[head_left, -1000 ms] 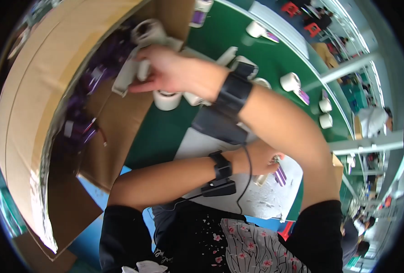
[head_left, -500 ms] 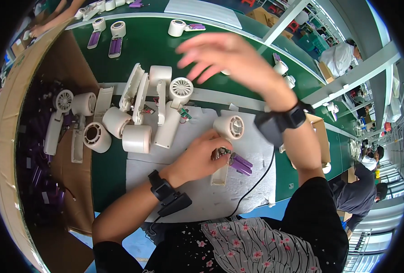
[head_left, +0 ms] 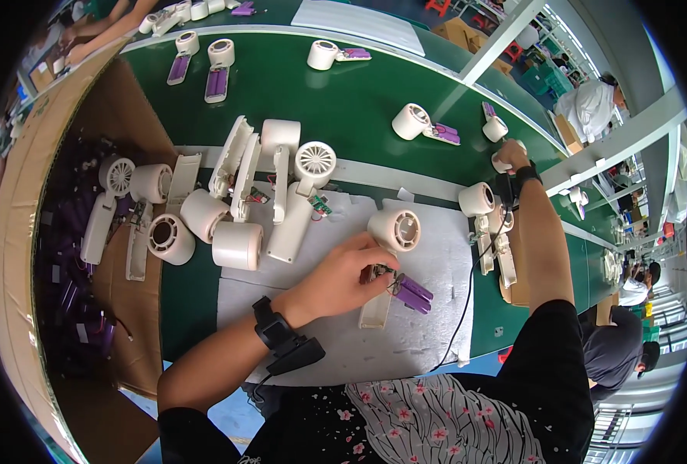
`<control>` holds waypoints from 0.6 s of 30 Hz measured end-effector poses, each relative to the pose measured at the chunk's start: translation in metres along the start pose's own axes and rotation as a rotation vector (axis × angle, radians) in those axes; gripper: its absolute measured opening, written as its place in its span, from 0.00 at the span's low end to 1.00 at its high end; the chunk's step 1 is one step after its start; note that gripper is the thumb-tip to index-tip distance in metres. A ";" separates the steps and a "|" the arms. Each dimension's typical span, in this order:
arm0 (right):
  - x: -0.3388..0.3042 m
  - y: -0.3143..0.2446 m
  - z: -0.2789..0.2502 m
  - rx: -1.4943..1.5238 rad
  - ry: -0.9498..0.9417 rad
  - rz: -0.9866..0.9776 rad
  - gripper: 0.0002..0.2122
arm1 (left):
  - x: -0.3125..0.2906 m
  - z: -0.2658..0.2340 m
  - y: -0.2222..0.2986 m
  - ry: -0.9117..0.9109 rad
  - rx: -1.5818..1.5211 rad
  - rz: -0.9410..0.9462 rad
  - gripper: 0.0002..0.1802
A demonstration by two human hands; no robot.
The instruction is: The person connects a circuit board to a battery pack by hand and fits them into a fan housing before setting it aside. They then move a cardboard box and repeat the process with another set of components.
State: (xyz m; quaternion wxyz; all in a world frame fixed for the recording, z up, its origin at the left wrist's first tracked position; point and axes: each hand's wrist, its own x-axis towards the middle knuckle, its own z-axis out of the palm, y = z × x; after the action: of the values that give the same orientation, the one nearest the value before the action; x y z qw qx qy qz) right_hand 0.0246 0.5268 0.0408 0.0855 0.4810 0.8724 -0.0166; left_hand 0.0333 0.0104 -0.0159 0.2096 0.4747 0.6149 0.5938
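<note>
Head view: left hand (head_left: 342,280) pinches open fan (head_left: 384,229) on mat (head_left: 428,340); past mat, right hand (head_left: 516,156), fingers unclear, seems to need good hold on white fan (head_left: 499,164).

We find no words or numbers that we can read. On the black shirt (head_left: 305,421) we see a scrap of pale script (head_left: 249,459), cut off at the lower edge and too small for us to make out. Inside the cardboard box (head_left: 123,100), among purple battery packs (head_left: 69,298), we spot a white label (head_left: 81,333), its face too blurred for us to read.
</note>
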 end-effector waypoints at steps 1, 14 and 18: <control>-0.002 0.001 -0.007 -0.003 -0.029 0.069 0.32 | 0.002 0.001 0.001 -0.012 -0.010 0.008 0.11; -0.312 -0.150 -0.049 0.679 -0.266 -0.950 0.20 | 0.000 0.003 -0.005 -0.068 0.007 0.067 0.11; -0.360 -0.174 -0.026 0.532 -0.076 -1.248 0.19 | 0.002 0.004 0.000 -0.094 -0.006 0.048 0.10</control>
State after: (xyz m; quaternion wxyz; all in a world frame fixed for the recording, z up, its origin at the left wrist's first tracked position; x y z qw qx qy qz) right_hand 0.0624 0.1355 0.1170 -0.0309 -0.1088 0.9492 -0.2935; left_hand 0.0361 0.0141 -0.0166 0.2254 0.5160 0.5912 0.5774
